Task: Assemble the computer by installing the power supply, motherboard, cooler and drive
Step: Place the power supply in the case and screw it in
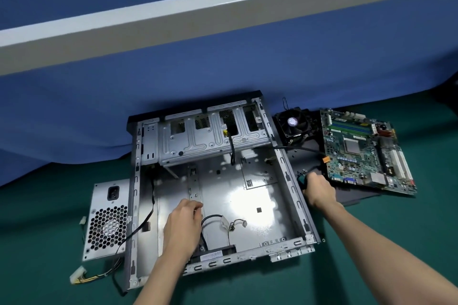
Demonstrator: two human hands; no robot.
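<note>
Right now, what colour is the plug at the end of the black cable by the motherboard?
Orange: the plug lies by the motherboard, clearest in head view.

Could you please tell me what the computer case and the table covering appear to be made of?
Computer case: bare sheet metal, probably steel; grey glare and stamped slots. Table covering: likely green cloth or felt; matte, no reflections.

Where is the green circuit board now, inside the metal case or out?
Out. The circuit board lies on a dark panel to the right of the case, whose floor shows bare metal.
</note>
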